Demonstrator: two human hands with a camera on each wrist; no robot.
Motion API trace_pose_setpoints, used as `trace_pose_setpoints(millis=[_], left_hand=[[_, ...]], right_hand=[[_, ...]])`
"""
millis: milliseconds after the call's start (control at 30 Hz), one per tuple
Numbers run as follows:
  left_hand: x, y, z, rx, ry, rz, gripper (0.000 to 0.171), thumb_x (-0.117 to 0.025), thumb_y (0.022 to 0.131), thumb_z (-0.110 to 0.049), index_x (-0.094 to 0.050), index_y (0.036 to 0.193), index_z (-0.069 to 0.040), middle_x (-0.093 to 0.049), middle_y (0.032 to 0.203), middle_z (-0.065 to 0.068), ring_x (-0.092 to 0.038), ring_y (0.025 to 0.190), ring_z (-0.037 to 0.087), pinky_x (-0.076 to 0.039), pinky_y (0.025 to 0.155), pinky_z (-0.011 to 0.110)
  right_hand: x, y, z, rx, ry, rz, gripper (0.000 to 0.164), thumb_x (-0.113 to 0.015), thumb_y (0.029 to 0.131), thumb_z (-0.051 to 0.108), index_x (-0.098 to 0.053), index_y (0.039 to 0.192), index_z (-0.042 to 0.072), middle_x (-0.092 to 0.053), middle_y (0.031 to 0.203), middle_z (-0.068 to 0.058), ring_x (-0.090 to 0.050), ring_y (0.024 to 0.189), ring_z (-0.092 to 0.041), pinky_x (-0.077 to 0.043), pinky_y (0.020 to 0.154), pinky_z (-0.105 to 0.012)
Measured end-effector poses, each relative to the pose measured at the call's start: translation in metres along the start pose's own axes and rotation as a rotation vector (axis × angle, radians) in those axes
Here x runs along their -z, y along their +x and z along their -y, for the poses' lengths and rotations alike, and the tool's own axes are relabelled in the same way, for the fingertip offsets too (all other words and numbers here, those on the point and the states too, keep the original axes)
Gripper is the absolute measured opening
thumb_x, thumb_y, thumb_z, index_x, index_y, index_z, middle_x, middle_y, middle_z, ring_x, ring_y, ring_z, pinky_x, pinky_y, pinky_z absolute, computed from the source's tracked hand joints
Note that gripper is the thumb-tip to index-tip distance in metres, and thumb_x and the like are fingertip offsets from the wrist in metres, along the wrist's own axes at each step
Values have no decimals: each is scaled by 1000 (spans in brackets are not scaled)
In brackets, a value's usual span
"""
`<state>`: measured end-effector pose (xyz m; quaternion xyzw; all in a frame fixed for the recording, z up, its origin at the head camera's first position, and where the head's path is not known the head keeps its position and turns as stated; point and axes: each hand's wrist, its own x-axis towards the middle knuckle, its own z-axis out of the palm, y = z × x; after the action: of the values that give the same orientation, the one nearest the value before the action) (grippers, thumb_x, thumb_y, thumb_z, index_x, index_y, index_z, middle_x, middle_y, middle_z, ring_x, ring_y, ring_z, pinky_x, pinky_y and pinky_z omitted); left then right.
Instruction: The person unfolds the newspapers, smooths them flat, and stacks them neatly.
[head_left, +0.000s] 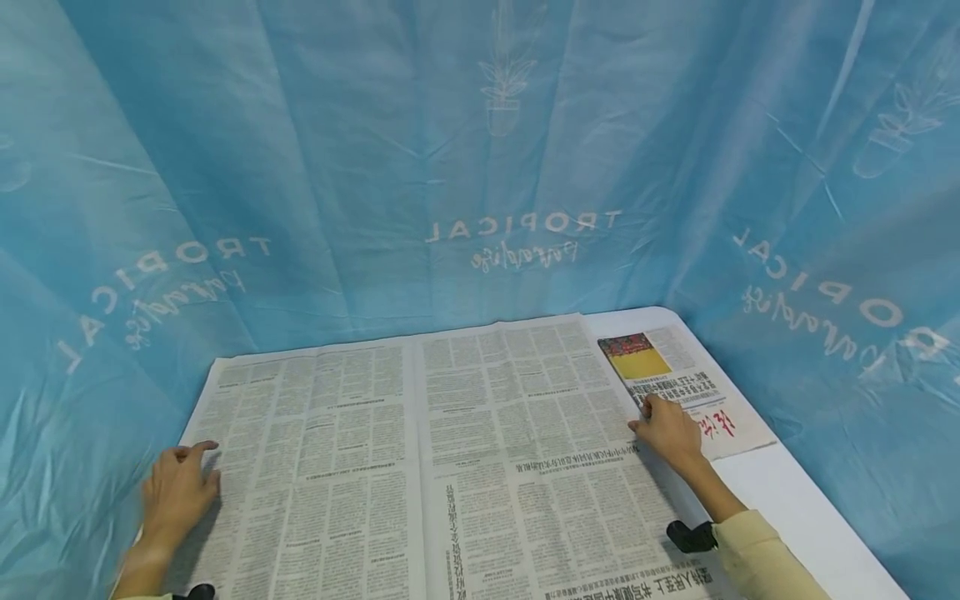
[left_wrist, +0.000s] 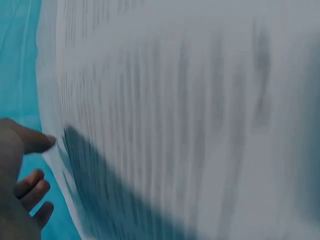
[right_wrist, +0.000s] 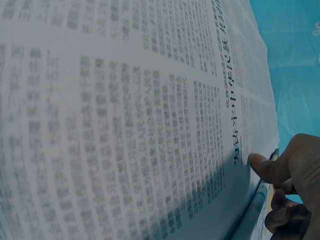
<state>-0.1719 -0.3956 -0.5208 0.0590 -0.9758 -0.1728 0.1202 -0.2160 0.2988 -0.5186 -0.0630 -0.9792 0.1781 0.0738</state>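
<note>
A wide newspaper (head_left: pixel 360 467) lies spread on the white table, with a fold line down its middle. My left hand (head_left: pixel 177 492) is at its left edge. In the left wrist view, the fingers of that hand (left_wrist: pixel 22 175) are loosely bent beside the paper's edge, holding nothing visible. At the right edge of the sheet is my right hand (head_left: pixel 670 429). The right wrist view shows its thumb (right_wrist: pixel 270 167) on the newspaper's edge with the other fingers curled beneath, pinching the edge. A folded newspaper (head_left: pixel 678 358) with a colour picture and red characters lies partly behind the right hand.
White table surface (head_left: pixel 802 517) shows along the right side. A blue curtain (head_left: pixel 420 167) with white lettering surrounds the table at the back and both sides. Black wrist-worn devices (head_left: pixel 692 537) sit at the sleeves.
</note>
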Motion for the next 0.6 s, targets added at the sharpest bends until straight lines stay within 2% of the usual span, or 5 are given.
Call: trace_pose_setpoints(millis=[133, 267, 333, 433, 600], left_hand=[[-15, -4, -28, -147, -114, -25, 35, -65, 84, 2, -56, 117, 8, -49, 109, 37, -49, 97, 52, -35, 75, 62], [-28, -3, -61, -279, -218, 0, 36, -69, 83, 2, -58, 118, 7, -59, 104, 27, -58, 94, 43, -43, 78, 59], [-32, -2, -76, -341, -261, 6, 37, -70, 83, 2, -58, 119, 5, -62, 101, 21, -60, 91, 37, -46, 77, 53], [-35, -1, -97, -394, -326, 47, 38, -70, 85, 2, -59, 120, 4, -63, 99, 15, -61, 89, 30, -48, 76, 47], [-40, -3, -132, -416, -438, 155, 31, -68, 89, -1, -61, 119, 2, -63, 95, 5, -60, 86, 20, -50, 74, 41]], right_hand=[[-1, 1, -7, 57, -8, 7, 33, -77, 81, 24, -48, 76, 9, -47, 62, -4, -44, 54, -19, -30, 46, -32], [0, 0, -17, 158, -40, 10, 32, -74, 84, 27, -48, 76, 10, -44, 63, -3, -41, 53, -17, -29, 46, -31], [0, 0, -23, 206, -79, 9, 31, -72, 86, 27, -48, 76, 11, -43, 63, -2, -40, 53, -16, -29, 46, -30], [2, -1, -31, 256, -142, -2, 29, -70, 89, 27, -49, 78, 11, -43, 64, -1, -40, 52, -16, -29, 46, -30], [8, -2, -42, 292, -267, 9, 35, -66, 90, 34, -54, 92, 2, -49, 62, -7, -42, 48, -18, -31, 42, -32]])
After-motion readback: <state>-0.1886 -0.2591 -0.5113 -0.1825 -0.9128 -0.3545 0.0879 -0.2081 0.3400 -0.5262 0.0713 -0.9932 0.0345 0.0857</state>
